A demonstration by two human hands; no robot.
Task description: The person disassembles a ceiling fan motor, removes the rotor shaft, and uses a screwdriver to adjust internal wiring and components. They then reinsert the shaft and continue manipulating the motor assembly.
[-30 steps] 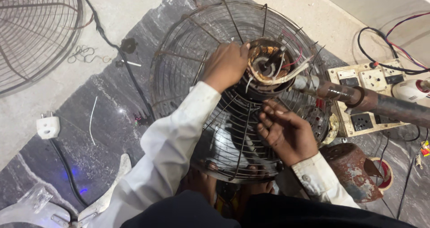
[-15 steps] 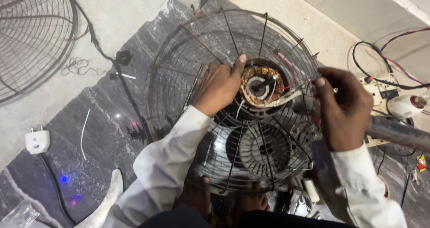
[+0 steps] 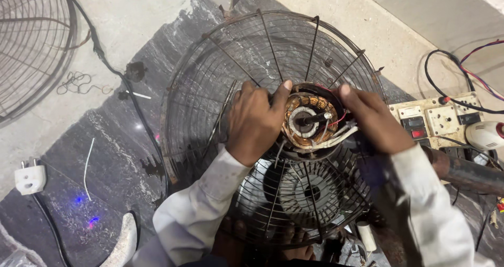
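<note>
A rusty wire fan guard (image 3: pixel 220 67) stands tilted in front of me, with an exposed fan motor (image 3: pixel 310 121) at its hub showing copper windings, a central shaft and loose red and white wires. My left hand (image 3: pixel 255 121) grips the left side of the motor housing, thumb on its rim. On the housing's right side rests my right hand (image 3: pixel 374 121), fingers wrapped around the edge. Below the motor a round dark vented cover (image 3: pixel 310 193) shows through the wires.
A second wire guard (image 3: pixel 26 52) lies at the far left with a black cable beside it. A white plug (image 3: pixel 30 179) sits on the dark stone floor. At the right are a switch-and-socket board (image 3: pixel 433 121), a rusty pipe (image 3: pixel 467 173) and tangled cables.
My right hand has come from the right side of the guard onto the motor housing. The left hand stays on the motor. The view has shifted closer to the hub.
</note>
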